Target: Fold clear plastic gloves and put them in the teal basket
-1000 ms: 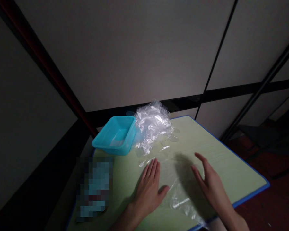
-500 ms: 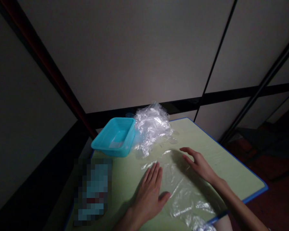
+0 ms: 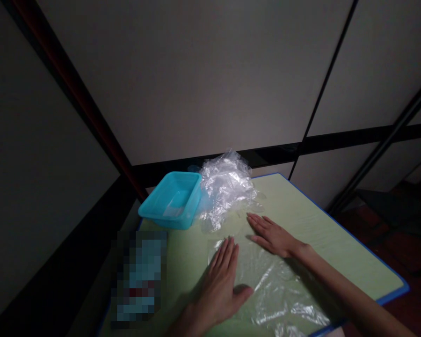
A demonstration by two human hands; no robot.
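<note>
A clear plastic sheet, perhaps a thin bag, lies spread and wrinkled on the pale green table. My left hand rests flat along its left side, fingers stretched forward and thumb out. On the far right part of the plastic lies my right hand, palm down with the fingers extended. Beyond both hands, a crumpled heap of clear plastic stands at the table's back edge. The near end of the sheet bunches up at the table's front edge.
Left of the heap, a turquoise plastic basin sits at the table's back left corner. A blurred-out item lies along the left edge. Cabinet panels rise right behind the table, and a dark object stands at the right.
My right hand has come down from a raised, curled pose to lie flat on the plastic, a little further left. The left hand stays in place. The view has shifted slightly.
</note>
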